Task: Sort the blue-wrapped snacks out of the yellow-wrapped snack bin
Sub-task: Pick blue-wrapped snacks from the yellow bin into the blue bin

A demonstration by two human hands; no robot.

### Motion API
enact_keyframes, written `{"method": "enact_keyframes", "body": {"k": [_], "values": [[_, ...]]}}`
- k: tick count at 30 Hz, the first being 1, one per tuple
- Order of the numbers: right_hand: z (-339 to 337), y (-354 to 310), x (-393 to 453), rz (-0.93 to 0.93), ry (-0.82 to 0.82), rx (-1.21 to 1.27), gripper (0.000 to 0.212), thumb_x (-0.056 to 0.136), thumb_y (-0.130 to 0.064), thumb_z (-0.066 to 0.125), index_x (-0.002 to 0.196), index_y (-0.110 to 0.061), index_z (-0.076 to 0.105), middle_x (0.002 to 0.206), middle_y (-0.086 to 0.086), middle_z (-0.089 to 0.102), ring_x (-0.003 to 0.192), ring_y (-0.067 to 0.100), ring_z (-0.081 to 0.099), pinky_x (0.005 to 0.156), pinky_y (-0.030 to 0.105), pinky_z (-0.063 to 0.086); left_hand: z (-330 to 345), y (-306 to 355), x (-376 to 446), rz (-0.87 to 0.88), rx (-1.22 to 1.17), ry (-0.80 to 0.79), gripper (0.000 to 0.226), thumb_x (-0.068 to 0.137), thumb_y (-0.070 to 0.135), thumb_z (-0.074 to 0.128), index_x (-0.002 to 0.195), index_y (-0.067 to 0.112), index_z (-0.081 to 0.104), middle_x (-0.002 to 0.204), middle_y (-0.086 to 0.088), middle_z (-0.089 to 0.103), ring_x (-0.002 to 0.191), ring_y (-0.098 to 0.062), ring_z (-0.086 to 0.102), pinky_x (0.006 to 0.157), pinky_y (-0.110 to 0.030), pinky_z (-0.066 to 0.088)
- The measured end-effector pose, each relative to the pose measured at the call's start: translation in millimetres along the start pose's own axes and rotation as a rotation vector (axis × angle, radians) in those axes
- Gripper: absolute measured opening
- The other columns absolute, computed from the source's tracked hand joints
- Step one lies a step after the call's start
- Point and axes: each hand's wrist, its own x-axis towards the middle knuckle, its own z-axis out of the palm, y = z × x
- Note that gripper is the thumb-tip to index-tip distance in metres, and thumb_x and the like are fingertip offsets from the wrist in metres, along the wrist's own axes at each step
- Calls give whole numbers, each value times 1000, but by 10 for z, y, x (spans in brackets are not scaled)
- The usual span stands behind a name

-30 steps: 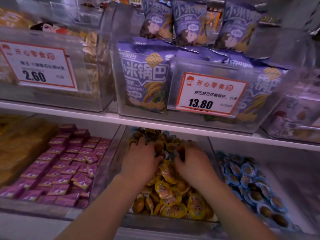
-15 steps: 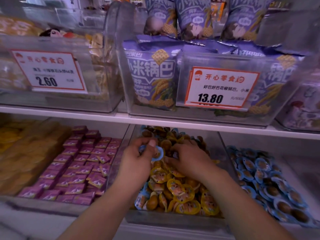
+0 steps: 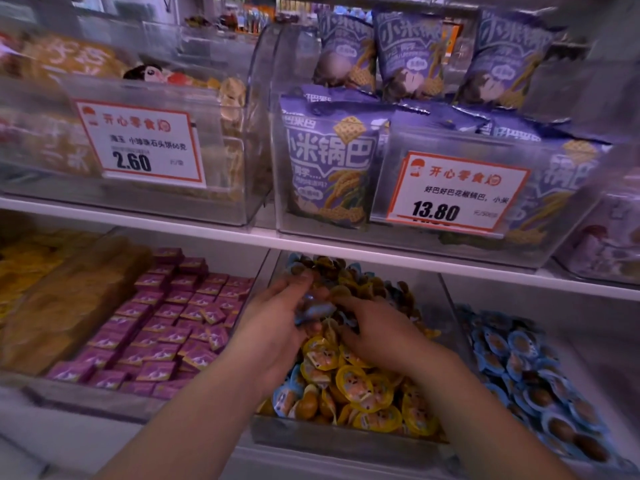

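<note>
Now the blue-wrapped snacks (image 3: 313, 311) sit gathered in the left hand (image 3: 277, 327), whose grip is clenched round them above the yellow-wrapped snack bin (image 3: 346, 441); half a second ago it pinched only one. The right hand (image 3: 377, 329) rests on the yellow pile, fingers curled; whether it holds something I cannot tell. More blue ones lie at the near left corner. To the right waits the blue snack bin (image 3: 526, 368).

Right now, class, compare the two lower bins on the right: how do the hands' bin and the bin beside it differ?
The middle bin holds mostly yellow snacks with a few blue ones mixed in; the right bin shows only blue snacks. Both hands, left hand and right hand, are in the middle bin; none is in the right bin. Both bins are clear and sit under the same shelf.
</note>
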Motion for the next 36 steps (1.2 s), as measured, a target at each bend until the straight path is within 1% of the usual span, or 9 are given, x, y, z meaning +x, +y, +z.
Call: {"method": "enact_keyframes", "body": {"k": [4, 9, 13, 17, 22, 26, 31, 33, 36], "values": [[-97, -55, 19, -22, -48, 101, 57, 80, -56, 54, 136, -41, 49, 128, -6, 64, 118, 21, 58, 91, 40, 53, -23, -1, 4, -18, -12, -19, 21, 94, 17, 59, 111, 5, 64, 87, -12, 70, 70, -18, 69, 49, -23, 47], [-49, -84, -45, -53, 109, 357, 33, 82, -26, 70, 114, -30, 71, 113, -9, 72, 106, 9, 65, 91, 32, 53, -36, -2, 48, 7, -52, -66, 42, 68, 12, 70, 109, 0, 64, 97, -16, 65, 84, -22, 66, 57, -23, 50], [-95, -141, -109, -40, 197, 792, 28, 78, -7, 80, 100, -21, 71, 100, -6, 74, 96, 6, 68, 85, 23, 53, -65, -57, 75, 8, -31, -34, 39, 82, -8, 62, 121, 0, 59, 115, -20, 68, 101, -27, 67, 65, -25, 52], [-256, -183, -247, 99, 376, 1056, 15, 86, -16, 73, 100, -21, 76, 98, -2, 77, 97, 13, 71, 87, 31, 55, -31, -107, 45, 133, -27, 44, 22, 90, 3, 63, 111, 4, 63, 100, -13, 70, 76, -14, 71, 61, -22, 56], [-358, -279, -540, 398, 89, 1701, 33, 96, -29, 52, 102, -4, 73, 91, 15, 73, 72, 25, 60, 42, 24, 41, 130, -268, -18, 402, 257, 204, 7, 94, 18, 64, 100, 18, 67, 92, -3, 74, 79, -12, 71, 70, -26, 56], [-465, -275, -811, 358, -111, 1857, 47, 96, -49, 44, 104, -17, 77, 101, 10, 74, 79, 22, 70, 60, 29, 49, 369, -466, -219, 726, 591, 147, 5, 95, 29, 60, 94, 31, 65, 87, 15, 71, 80, 2, 67, 69, -11, 49], [-450, -242, -1084, 500, 50, 1775, 31, 88, -49, 61, 102, -26, 78, 102, 1, 77, 101, 18, 70, 78, 32, 45, 657, -767, -398, 697, 975, -148, 34, 101, 48, 27, 133, 48, 38, 142, 24, 42, 138, 2, 33, 116, -24, 27], [-509, -169, -1161, 471, 113, 1751, 29, 91, -41, 61, 108, -24, 76, 105, 4, 76, 103, 20, 68, 77, 31, 46, 718, -775, -428, 760, 1091, -208, 51, 97, 59, 14, 144, 44, 25, 150, 32, 17, 144, 12, 3, 121, -22, 5], [-629, -34, -1257, 380, 215, 1770, 25, 93, -28, 64, 113, -15, 71, 102, 7, 76, 90, 17, 73, 66, 27, 56, 833, -751, -448, 854, 1220, -257, 81, 94, 68, 2, 153, 20, 30, 159, 10, 24, 149, -4, 5, 123, -37, 9]]}}
